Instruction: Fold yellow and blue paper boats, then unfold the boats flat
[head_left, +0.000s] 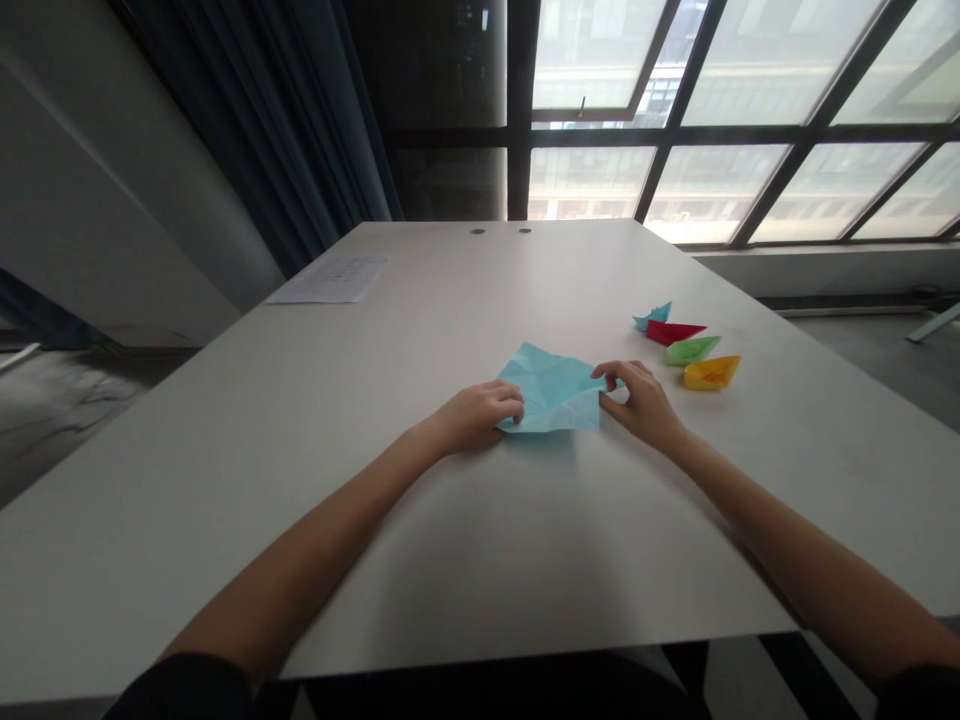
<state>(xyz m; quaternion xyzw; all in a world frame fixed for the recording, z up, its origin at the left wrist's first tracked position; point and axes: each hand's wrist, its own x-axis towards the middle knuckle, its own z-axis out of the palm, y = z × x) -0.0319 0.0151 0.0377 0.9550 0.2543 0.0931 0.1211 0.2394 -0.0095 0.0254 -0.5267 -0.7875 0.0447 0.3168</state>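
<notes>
A creased sheet of light blue paper (553, 388) is held between my two hands, just above the white table. My left hand (484, 412) grips its left edge, fingers curled over the top and the thumb hidden beneath. At the right side, my right hand (636, 400) pinches the paper's edge between thumb and fingers. Fold lines run across the sheet, and its near edge is raised a little, with a shadow below. To the right of my right hand lie folded paper boats: a yellow one (711, 373), a green one (691, 350), a red one (673, 332) and a blue one (652, 317).
The white table (465, 560) stretches away towards the windows (720, 180). Printed sheets (331, 279) lie at its far left edge. Two round grommets sit near the far end. A dark curtain (262, 110) hangs at the left.
</notes>
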